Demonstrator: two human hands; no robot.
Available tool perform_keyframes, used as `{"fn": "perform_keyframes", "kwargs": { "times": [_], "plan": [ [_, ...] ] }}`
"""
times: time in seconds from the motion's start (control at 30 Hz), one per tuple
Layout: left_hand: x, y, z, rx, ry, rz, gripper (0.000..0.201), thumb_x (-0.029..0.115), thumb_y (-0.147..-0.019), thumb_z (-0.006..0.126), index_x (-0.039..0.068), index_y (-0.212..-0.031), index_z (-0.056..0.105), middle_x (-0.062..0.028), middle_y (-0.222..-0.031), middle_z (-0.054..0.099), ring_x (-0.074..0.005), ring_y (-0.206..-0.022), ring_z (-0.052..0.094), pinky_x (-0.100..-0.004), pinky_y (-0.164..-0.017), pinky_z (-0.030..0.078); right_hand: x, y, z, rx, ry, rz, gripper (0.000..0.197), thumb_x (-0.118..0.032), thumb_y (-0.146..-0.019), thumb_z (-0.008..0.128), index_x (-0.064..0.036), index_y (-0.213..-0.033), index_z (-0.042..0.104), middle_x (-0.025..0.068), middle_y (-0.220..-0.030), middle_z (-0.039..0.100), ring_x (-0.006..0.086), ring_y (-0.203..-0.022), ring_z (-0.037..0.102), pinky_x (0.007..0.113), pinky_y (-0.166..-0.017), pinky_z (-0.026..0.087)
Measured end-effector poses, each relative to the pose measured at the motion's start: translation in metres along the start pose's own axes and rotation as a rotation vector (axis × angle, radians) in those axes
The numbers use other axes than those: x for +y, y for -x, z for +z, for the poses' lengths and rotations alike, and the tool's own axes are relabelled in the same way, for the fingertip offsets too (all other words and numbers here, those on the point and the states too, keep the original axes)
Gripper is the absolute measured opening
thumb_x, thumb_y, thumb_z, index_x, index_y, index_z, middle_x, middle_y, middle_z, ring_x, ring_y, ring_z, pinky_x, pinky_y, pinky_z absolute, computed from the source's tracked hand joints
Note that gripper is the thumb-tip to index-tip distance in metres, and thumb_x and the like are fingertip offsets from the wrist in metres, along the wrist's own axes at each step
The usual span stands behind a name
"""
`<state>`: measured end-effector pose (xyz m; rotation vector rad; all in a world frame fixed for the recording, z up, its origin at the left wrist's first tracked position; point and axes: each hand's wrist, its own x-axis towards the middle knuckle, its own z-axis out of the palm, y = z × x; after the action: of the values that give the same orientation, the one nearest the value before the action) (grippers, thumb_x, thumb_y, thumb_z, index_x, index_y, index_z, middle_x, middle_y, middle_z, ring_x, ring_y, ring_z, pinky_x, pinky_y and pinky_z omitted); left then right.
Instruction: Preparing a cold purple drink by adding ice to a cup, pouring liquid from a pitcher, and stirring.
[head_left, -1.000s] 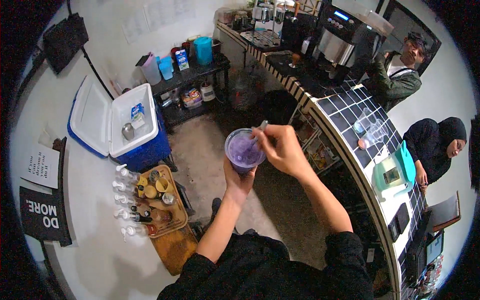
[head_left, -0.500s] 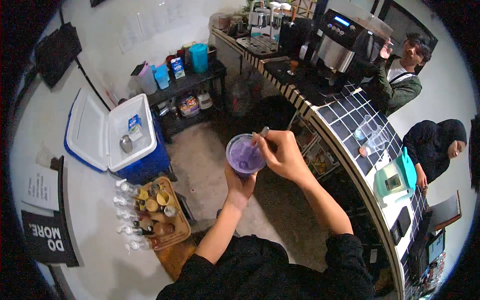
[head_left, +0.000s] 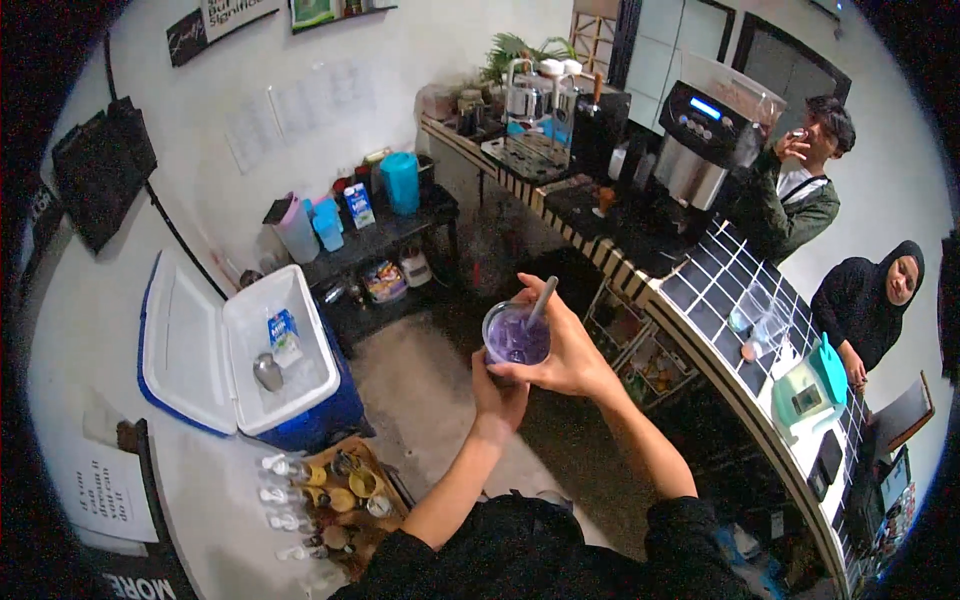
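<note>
A clear plastic cup [head_left: 487, 328] of purple iced drink [head_left: 518, 342] is held up in front of me. My left hand [head_left: 498, 398] is closed around its lower part from below. My right hand [head_left: 568, 352] wraps the cup's right side, with the thumb across the near side and fingers behind the far rim. A grey spoon [head_left: 543, 298] leans in the drink, its handle sticking up over the rim beside my right hand. The spoon's lower end is hidden in the drink.
On the left stand an open cooler [head_left: 230, 340] with a milk carton and metal scoop, and several pump bottles [head_left: 285, 495]. A counter [head_left: 700, 265] curves along the right with a coffee grinder [head_left: 695, 150] and clear cups. Two people [head_left: 800, 200] are beyond it.
My right hand has let go of the spoon and now grips the cup's side. The spoon stands leaning in the drink. The view has tilted up, and the cup sits slightly lower right.
</note>
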<state>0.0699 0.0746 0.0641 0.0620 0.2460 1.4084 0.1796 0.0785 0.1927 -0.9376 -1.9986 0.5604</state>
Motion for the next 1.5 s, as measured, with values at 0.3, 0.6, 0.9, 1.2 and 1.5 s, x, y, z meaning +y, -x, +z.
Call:
{"fn": "perform_keyframes", "kwargs": {
  "times": [0.3,0.6,0.9,1.2,1.5],
  "plan": [
    [0.081,0.002,0.039,-0.118,-0.090,-0.138,0.032,0.037,-0.091,0.049,0.013,-0.109,0.060,-0.0025,-0.109,0.063,-0.0171,-0.099,0.062,-0.0373,-0.078,0.057,-0.007,-0.074,0.010,-0.260,-0.191,-0.195,0.082,-0.022,-0.055,0.086,0.0027,-0.123,0.046,0.0114,-0.116,0.055,0.0184,-0.112,0.052,0.035,-0.101,0.040],
    [0.110,-0.014,0.008,0.130,-0.175,0.038,0.040,0.054,-0.092,0.044,0.023,-0.110,0.060,0.0040,-0.105,0.064,-0.0130,-0.093,0.063,-0.0266,-0.062,0.054,-0.016,-0.110,0.044,-0.386,-0.323,-0.239,0.031,-0.022,-0.082,0.071,0.0018,-0.099,0.060,0.0122,-0.114,0.055,0.0215,-0.108,0.055,0.035,-0.094,0.042],
    [0.146,-0.013,-0.006,0.075,-0.152,0.186,0.041,0.052,-0.094,0.041,0.021,-0.113,0.059,0.0034,-0.108,0.064,-0.0123,-0.094,0.062,-0.0250,-0.064,0.053,-0.045,-0.134,0.068,-0.200,-0.094,-0.118,0.024,-0.013,-0.095,0.056,0.0056,-0.081,0.061,0.0037,-0.069,0.056,0.0097,-0.065,0.050,0.027,-0.059,0.041],
    [0.154,-0.009,-0.001,0.269,-0.069,0.272,0.043,0.052,-0.094,0.042,0.020,-0.117,0.057,0.0020,-0.115,0.062,-0.0149,-0.098,0.061,-0.0291,-0.073,0.055,-0.024,-0.134,0.094,-0.238,-0.221,-0.165,0.019,-0.007,-0.093,0.057,0.0062,-0.081,0.062,0.0038,-0.068,0.056,0.0054,-0.064,0.047,0.024,-0.054,0.037],
    [0.131,-0.013,-0.011,0.199,-0.067,0.265,0.045,0.048,-0.094,0.042,0.013,-0.119,0.057,-0.0014,-0.117,0.061,-0.0168,-0.104,0.061,-0.0326,-0.083,0.055,-0.023,-0.120,0.088,-0.234,-0.116,-0.137,0.021,-0.007,-0.092,0.056,0.0046,-0.076,0.061,0.0101,-0.056,0.049,0.0098,-0.053,0.045,0.029,-0.047,0.035]
  ]
}}
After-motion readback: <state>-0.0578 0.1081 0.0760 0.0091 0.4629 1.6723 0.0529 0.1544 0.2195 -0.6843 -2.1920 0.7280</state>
